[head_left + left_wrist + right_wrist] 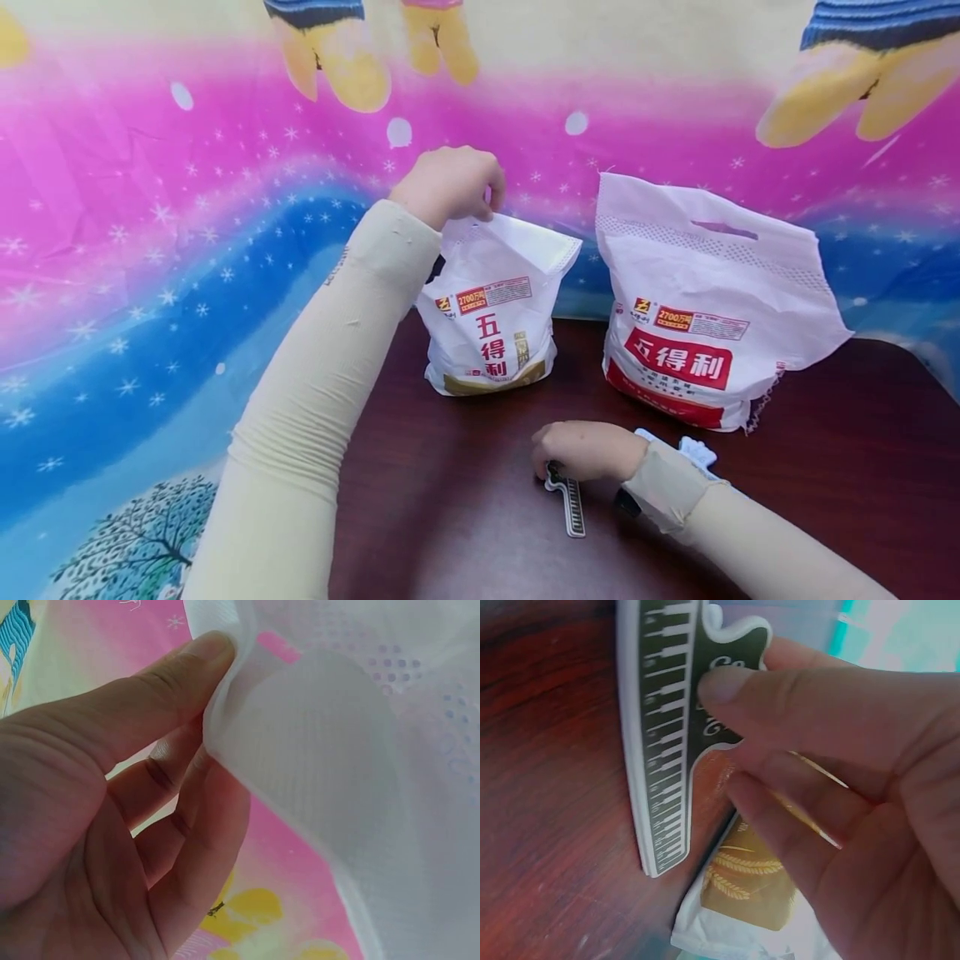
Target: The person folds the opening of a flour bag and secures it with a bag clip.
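Observation:
My left hand point(453, 185) pinches the top edge of a white flour bag point(491, 300) with red lettering and a gold lower band. In the left wrist view, the thumb and fingers point(214, 649) have the thin white fabric between them, beside a cut-out slot. Lower down, close over the table, my right hand point(588, 450) holds a black-and-white ruler point(573, 510) printed with piano keys and numbers. The right wrist view has the thumb on the wavy-topped part of this ruler point(667, 742), with the other fingers partly hidden behind it.
A second white flour bag point(712, 304) with a red label and handle slot stands at the back right. A pale blue-and-white object point(697, 452) lies behind my right wrist, partly covered. The dark brown table point(450, 492) meets a colourful printed cloth point(247, 167) behind.

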A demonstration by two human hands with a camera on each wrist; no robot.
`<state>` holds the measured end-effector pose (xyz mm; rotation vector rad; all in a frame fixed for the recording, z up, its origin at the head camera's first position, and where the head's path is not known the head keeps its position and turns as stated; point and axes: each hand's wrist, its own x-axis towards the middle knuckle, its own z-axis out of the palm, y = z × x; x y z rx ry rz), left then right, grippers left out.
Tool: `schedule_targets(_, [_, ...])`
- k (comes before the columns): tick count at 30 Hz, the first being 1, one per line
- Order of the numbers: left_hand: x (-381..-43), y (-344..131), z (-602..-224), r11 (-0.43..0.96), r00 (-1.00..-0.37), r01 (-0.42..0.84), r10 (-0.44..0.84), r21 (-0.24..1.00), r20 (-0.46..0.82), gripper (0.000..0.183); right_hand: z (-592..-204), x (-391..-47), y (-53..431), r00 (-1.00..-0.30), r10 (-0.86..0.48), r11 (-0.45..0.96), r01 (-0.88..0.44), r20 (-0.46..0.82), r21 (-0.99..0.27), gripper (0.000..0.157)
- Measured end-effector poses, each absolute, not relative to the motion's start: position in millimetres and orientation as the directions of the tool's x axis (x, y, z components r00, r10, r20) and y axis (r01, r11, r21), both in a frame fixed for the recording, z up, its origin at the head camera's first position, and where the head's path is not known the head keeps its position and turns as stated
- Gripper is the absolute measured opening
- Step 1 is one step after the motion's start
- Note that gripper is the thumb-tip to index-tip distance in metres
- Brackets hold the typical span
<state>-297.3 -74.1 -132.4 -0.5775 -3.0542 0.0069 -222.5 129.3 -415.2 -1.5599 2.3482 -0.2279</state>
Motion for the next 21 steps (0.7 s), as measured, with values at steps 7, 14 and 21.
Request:
schedule_targets(7, [-297.8, -73.6, -134.4, 0.929, -0.928, 0.371, 0.37, 0.008, 0.035, 0.02, -415.3, -223.7, 129.9, -0.32, -0.934, 0.352, -0.898, -0.159, -0.264, 0.019])
schedule_targets(14, [-297.3, -74.3, -134.3, 0.925, -0.924, 0.381, 0.381, -0.011, 0.034, 0.018, -411.1, -222.8, 133.4, -0.325, -0.938, 0.345, -0.901, -0.116, -0.261, 0.021])
schedule_targets(21, [-299.7, -72.5, -132.4, 0.921, -0.92, 0.389, 0.39, -0.029, 0.034, 0.019, -408.6, -225.3, 137.7, -0.352, -0.929, 0.37, -0.893, -0.114, -0.256, 0.021])
